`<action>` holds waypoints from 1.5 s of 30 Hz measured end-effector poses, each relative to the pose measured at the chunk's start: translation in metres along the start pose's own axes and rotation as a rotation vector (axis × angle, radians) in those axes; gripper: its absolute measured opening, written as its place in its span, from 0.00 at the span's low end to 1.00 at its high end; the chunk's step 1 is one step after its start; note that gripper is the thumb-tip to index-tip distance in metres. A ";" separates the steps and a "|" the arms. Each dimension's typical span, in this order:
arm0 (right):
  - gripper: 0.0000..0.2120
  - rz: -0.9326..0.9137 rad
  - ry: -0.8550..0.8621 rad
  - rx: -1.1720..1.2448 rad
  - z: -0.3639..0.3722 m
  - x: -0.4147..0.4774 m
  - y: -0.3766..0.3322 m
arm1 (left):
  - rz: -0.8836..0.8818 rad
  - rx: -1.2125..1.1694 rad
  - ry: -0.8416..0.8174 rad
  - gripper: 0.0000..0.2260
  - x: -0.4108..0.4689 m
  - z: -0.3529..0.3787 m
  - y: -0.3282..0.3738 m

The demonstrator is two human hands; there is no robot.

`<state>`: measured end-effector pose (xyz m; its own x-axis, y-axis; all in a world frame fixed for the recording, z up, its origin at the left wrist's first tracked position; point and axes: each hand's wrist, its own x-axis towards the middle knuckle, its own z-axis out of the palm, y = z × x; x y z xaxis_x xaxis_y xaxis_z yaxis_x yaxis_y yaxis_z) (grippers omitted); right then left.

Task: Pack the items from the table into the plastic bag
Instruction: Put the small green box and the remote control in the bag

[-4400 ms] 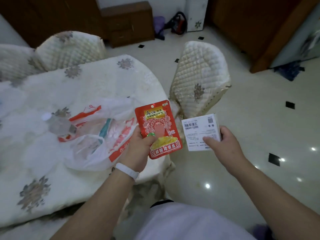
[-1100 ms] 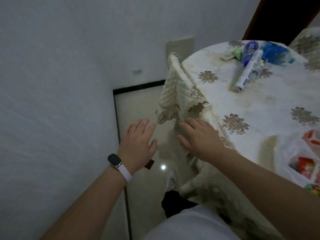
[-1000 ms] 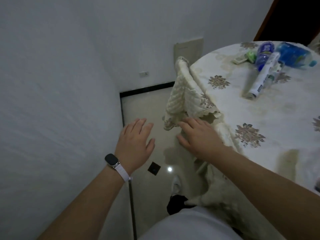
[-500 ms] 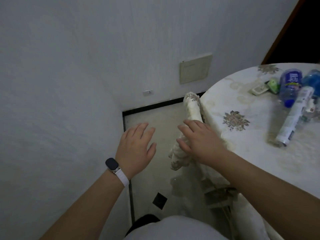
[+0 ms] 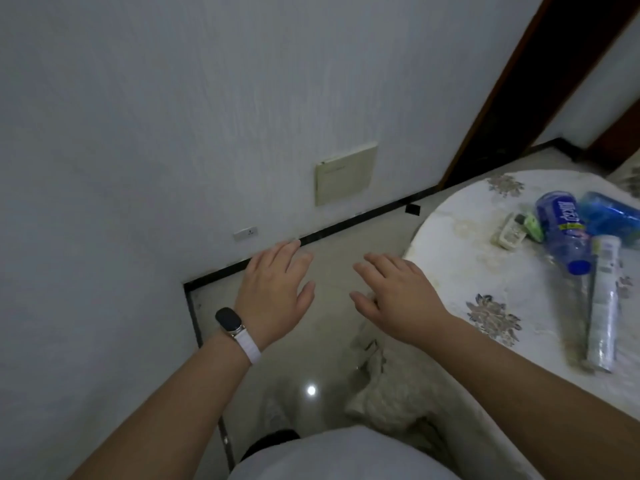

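Bottle (image 5: 559, 230), blue, lies on its side on the table (image 5: 450, 244), far right. White tube (image 5: 604, 306) lies just beside it on the near side, and a blue pack (image 5: 609, 214) sits beyond. A small white thing (image 5: 509, 232) and a green one (image 5: 533, 228) are at the bottle's left. My left hand (image 5: 273, 292), watch (image 5: 228, 320) on the wrist, hovers over the floor with fingers straight and close together, holding nothing. My right hand (image 5: 398, 292) hovers at the table's left edge, fingers slightly apart, empty.
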<state>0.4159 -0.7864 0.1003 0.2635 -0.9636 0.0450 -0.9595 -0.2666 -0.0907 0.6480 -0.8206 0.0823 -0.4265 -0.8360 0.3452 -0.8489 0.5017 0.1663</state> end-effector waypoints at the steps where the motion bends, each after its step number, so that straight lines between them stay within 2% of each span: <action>1: 0.26 0.029 0.008 0.002 -0.004 0.015 -0.004 | 0.033 -0.013 -0.008 0.20 0.016 0.001 -0.016; 7: 0.27 0.195 0.032 -0.006 -0.014 0.078 0.000 | 0.122 -0.052 -0.009 0.20 0.112 0.009 -0.084; 11: 0.27 0.325 0.039 -0.006 -0.012 0.101 0.023 | 0.249 -0.116 -0.031 0.20 0.162 0.031 -0.093; 16: 0.26 0.416 0.059 0.013 0.006 0.147 0.066 | 0.317 -0.150 -0.094 0.20 0.223 0.066 -0.094; 23: 0.26 0.504 0.010 0.169 0.034 0.250 0.138 | 0.382 -0.073 -0.142 0.19 0.337 0.090 -0.113; 25: 0.26 0.494 0.043 0.181 0.028 0.273 0.153 | 0.417 -0.045 -0.128 0.19 0.369 0.094 -0.115; 33: 0.25 0.585 0.179 0.123 -0.001 0.311 0.228 | 0.538 -0.092 -0.137 0.20 0.476 0.126 -0.084; 38: 0.24 0.773 0.205 0.096 0.000 0.306 0.268 | 0.704 -0.147 -0.207 0.20 0.534 0.174 -0.050; 45: 0.26 1.081 0.138 0.041 0.002 0.298 0.314 | 0.956 -0.331 -0.257 0.20 0.618 0.245 0.016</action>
<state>0.1934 -1.1572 0.0833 -0.7331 -0.6794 0.0329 -0.6727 0.7170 -0.1827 0.2947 -1.3839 0.0721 -0.9621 -0.0610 0.2657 -0.0110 0.9826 0.1856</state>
